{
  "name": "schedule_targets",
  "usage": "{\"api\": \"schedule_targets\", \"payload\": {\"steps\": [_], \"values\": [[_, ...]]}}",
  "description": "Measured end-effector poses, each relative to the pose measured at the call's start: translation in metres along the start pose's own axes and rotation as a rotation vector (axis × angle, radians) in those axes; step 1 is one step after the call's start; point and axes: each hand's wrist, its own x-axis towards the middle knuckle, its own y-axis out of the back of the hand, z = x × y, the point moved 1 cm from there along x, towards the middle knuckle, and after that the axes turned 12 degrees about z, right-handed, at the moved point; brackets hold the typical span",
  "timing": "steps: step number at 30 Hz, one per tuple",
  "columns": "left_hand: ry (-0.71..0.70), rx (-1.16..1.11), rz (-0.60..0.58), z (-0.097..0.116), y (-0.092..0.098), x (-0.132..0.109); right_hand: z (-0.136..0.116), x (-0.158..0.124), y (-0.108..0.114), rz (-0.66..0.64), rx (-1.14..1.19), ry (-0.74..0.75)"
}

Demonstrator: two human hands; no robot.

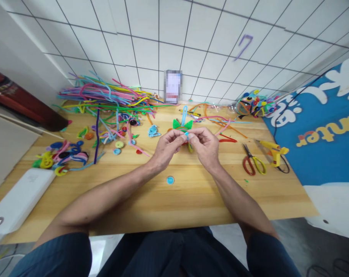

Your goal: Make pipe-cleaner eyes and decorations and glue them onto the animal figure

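Note:
My left hand (169, 148) and my right hand (203, 148) meet fingertip to fingertip at the middle of the table. Both pinch a small light-blue pipe-cleaner piece (186, 134), mostly covered by the fingers. Just behind them are green pointed pipe-cleaner shapes (178, 124), and a light-blue pipe-cleaner loop (184, 114) rises beyond. Whether these join the piece in my fingers I cannot tell. A blue button-like disc (170, 180) lies nearer to me, and a coiled light-blue pipe-cleaner piece (153, 131) is left of my left hand.
Pipe cleaners (105, 92) are heaped at the back left, below a phone (173, 86) against the tiled wall. Scissors (253, 159) and a yellow glue gun (274, 152) lie right. A white power bank (21, 200) sits left, near finished-looking coloured pieces (66, 154).

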Motion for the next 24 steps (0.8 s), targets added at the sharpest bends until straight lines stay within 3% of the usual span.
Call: {"api": "schedule_targets", "payload": {"steps": [8, 18, 24], "values": [[-0.025, -0.024, -0.012, -0.0011, 0.0041, 0.0023, 0.0022, 0.0043, 0.0057, -0.110, -0.055, 0.047], [-0.022, -0.020, 0.031, -0.0018, 0.0039, 0.0033, 0.0057, 0.0017, 0.0036, -0.071, 0.025, -0.042], [-0.009, -0.010, 0.052, 0.0008, 0.0024, 0.0033, -0.0001, 0.0053, 0.0072, -0.005, -0.020, 0.021]]}}
